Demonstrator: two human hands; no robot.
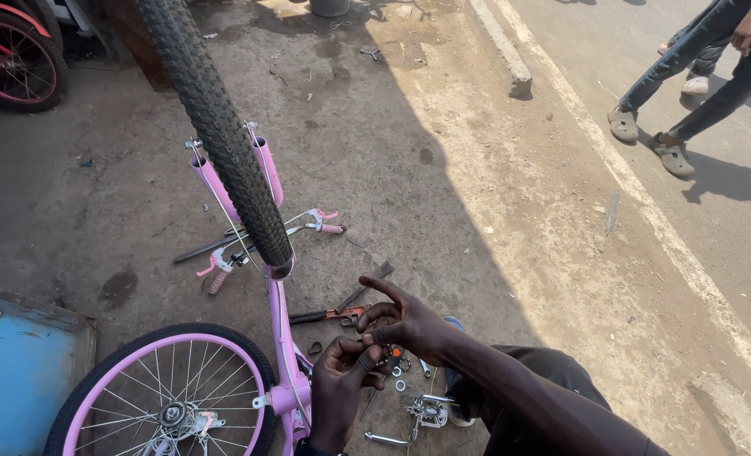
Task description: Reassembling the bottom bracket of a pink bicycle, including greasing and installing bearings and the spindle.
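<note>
Left hand (342, 384): grip pinched shut on a small part (390, 353), dark with an orange spot, held low over the ground.
Right hand (405, 325): thumb and middle fingers closed on the same part from above; index finger raised clear.
Part: held between both hands, just above loose washers (398, 378); kind too small to tell.
Risk, drop: likely loss of the part among washers and grit if either pinch slackens.
Metal bracket (426, 411): on the ground beside the knee; liable to be kicked or knelt on.
Pliers (329, 315): lying past the hands, near the frame (281, 338).
Pink bike: upside down, rear wheel (166, 390) near, front tyre (223, 135) far; possible tip toward the hands if nudged.
Passers-by (696, 76): on the road, well apart.
</note>
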